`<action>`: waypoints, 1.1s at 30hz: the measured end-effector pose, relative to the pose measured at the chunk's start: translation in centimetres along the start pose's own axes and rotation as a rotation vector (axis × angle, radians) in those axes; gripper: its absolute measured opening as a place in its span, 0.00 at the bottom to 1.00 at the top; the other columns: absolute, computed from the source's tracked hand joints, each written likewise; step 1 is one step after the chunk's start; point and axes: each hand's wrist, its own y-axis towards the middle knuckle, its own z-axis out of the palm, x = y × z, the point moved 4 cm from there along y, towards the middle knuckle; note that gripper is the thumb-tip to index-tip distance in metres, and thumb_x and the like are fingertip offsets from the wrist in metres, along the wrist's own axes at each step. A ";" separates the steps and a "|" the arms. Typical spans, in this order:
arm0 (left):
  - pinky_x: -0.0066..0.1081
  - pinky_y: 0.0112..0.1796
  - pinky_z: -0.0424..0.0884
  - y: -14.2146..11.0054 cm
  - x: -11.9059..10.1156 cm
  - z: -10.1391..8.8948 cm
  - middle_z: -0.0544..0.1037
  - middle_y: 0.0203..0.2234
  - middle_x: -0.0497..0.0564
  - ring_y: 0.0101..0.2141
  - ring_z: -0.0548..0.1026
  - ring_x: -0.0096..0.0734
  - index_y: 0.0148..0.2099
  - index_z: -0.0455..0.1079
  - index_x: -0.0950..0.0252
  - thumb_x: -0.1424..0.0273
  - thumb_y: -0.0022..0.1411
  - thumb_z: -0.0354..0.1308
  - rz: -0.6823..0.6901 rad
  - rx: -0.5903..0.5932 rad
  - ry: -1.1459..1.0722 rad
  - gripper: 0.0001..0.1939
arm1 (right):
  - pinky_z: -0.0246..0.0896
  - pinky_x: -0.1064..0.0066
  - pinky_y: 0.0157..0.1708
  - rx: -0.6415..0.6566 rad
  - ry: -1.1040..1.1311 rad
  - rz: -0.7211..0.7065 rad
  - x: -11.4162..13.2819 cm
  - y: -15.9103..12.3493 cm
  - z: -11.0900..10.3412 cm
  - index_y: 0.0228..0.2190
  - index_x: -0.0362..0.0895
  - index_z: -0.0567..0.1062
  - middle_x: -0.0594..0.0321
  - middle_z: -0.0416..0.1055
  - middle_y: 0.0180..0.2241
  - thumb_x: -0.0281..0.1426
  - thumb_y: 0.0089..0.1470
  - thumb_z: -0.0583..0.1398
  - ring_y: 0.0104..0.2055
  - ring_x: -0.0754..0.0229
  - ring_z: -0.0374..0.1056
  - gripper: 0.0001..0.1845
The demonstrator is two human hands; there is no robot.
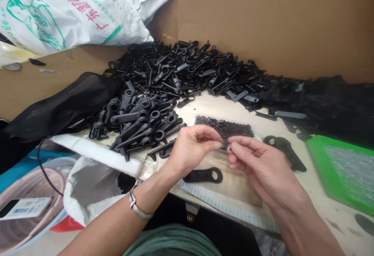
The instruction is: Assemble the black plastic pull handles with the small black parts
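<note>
My left hand is closed, thumb and forefinger pinched together at the front edge of a shallow clear box of tiny black parts. Whatever lies between those fingertips is too small to make out. Facing it, my right hand is also closed in a pinch, with a small dark piece showing at its fingertips. The two hands are close but apart. Below them, a black plastic lever-shaped part with a ring end lies flat on the work surface. More black parts lie beside my right hand.
A large heap of black lever-shaped parts covers the back, with a nearer pile at left. A green tray of small clear pieces stands right. Cardboard walls the back. A white sack and pink basket sit lower left.
</note>
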 end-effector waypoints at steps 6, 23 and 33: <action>0.26 0.37 0.74 -0.5 -0.5 0.3 0.81 0.27 0.46 0.32 0.77 0.28 0.31 0.77 0.65 0.78 0.53 0.65 0.152 -0.021 0.290 0.04 | 0.66 0.74 0.21 0.091 -0.127 0.055 0.4 0.2 0.8 0.23 0.41 0.78 0.65 0.70 0.18 0.45 0.37 0.74 0.20 0.67 0.65 0.21; 0.26 0.33 0.72 0.3 -0.5 -0.5 0.80 0.24 0.46 0.27 0.76 0.25 0.28 0.76 0.67 0.80 0.47 0.69 -0.045 -0.022 0.146 0.06 | 0.64 0.75 0.26 0.034 -0.691 -0.364 2.0 -0.1 1.4 0.28 0.48 0.80 0.67 0.73 0.21 0.39 0.54 0.63 0.23 0.65 0.66 0.09; 0.25 0.35 0.71 0.1 -0.4 -0.3 0.78 0.26 0.45 0.29 0.75 0.23 0.29 0.74 0.67 0.81 0.50 0.66 0.113 -0.050 0.186 0.07 | 0.63 0.77 0.25 0.084 -0.432 -0.059 1.5 1.0 1.4 0.26 0.44 0.78 0.69 0.69 0.16 0.42 0.49 0.68 0.20 0.68 0.63 0.14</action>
